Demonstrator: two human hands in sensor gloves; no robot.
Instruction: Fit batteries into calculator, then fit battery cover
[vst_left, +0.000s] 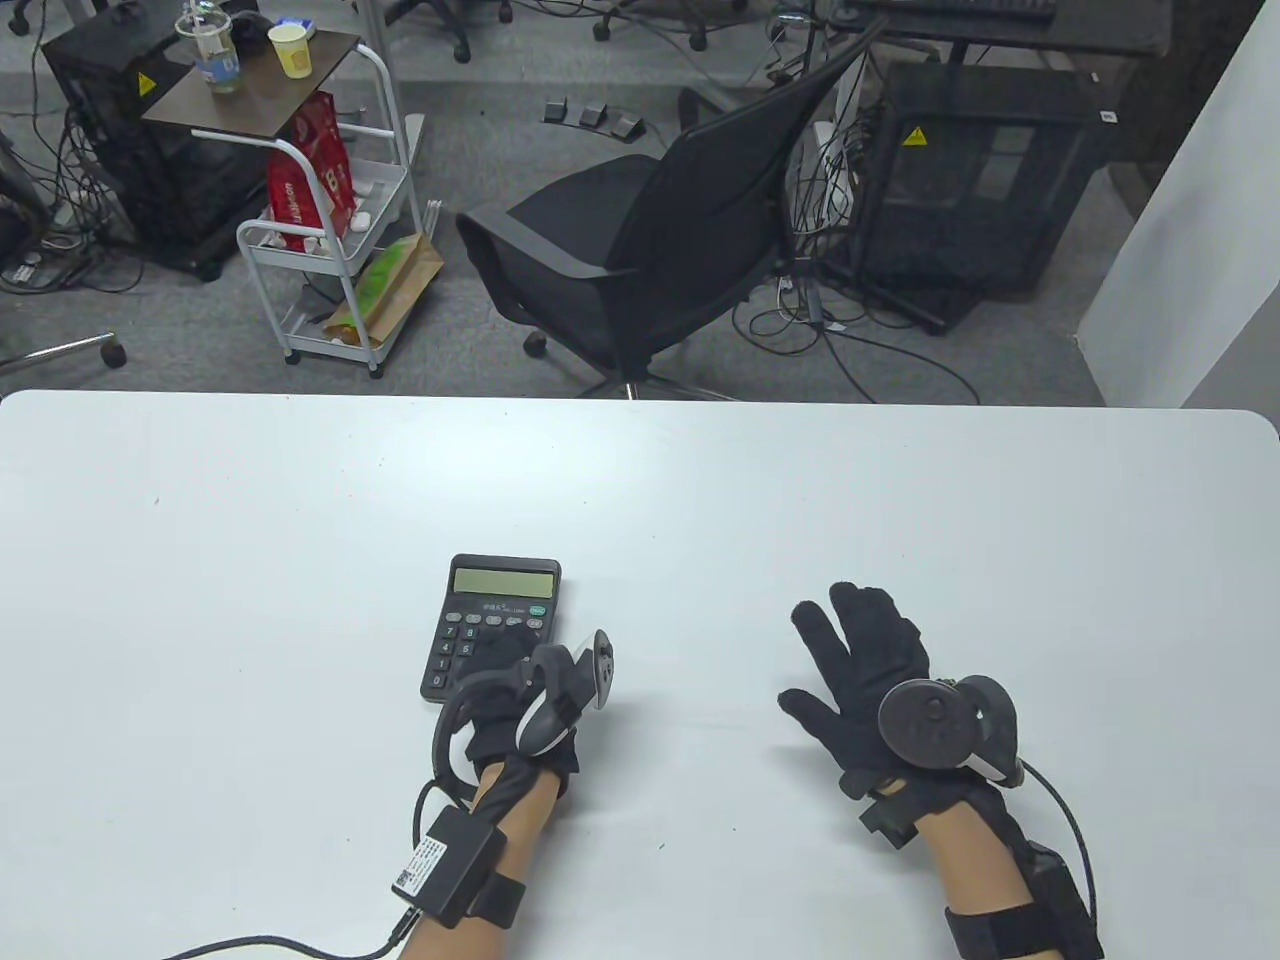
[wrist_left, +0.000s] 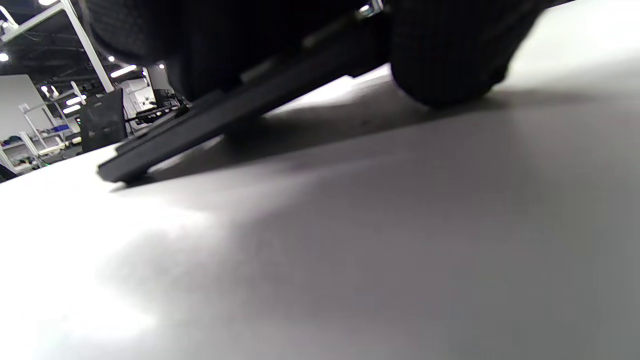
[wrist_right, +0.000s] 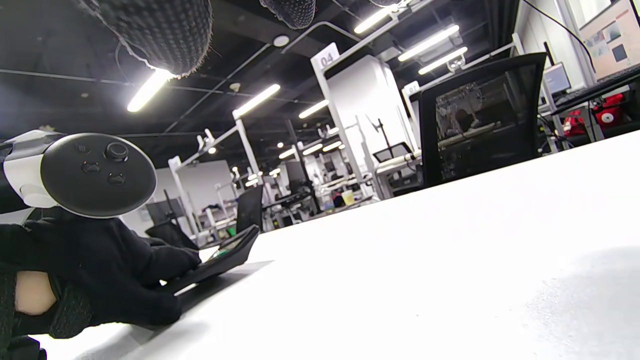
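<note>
A black calculator (vst_left: 497, 600) lies face up on the white table (vst_left: 300, 520), display at the far end. My left hand (vst_left: 500, 652) holds its near end, fingers over the keypad. In the left wrist view the calculator (wrist_left: 200, 125) is a dark slab with its far end on the table and its near end raised under my fingers (wrist_left: 440, 60). My right hand (vst_left: 850, 650) is open and empty, fingers spread, to the right of the calculator. The right wrist view shows the calculator (wrist_right: 227, 255) under my left hand (wrist_right: 125, 270). No batteries or battery cover are in view.
A black office chair (vst_left: 660, 240) and a white trolley (vst_left: 330, 240) stand on the floor beyond the table's far edge. Cables trail from both wrists near the table's front edge.
</note>
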